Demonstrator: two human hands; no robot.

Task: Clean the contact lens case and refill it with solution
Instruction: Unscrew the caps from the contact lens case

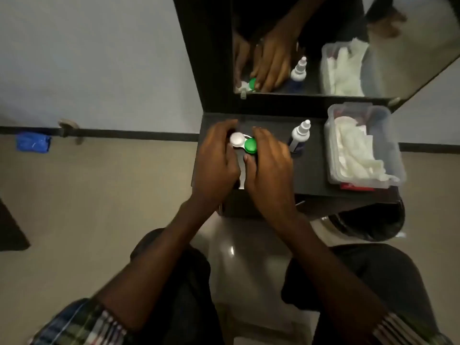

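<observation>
Contact lens case, white and green caps on, held above the dark bench; left hand and right hand grips clamped on it, solution bottle just beside.

Dark shelf, clearance record.

Obstacles, 4:
1. Left hand and right hand, both closed around the contact lens case over the shelf's left part; no passage between them.
2. Solution bottle, upright, just right of the right hand; the gap there is narrow.
3. Clear plastic container of white wipes, filling the shelf's right end from back to front edge.
4. Mirror in a dark frame, closing off the back.

Free room, 2 zones:
1. Bare strip of shelf between bottle and container, open toward the front edge.
2. Approach from the front, above the knees, unobstructed.
</observation>
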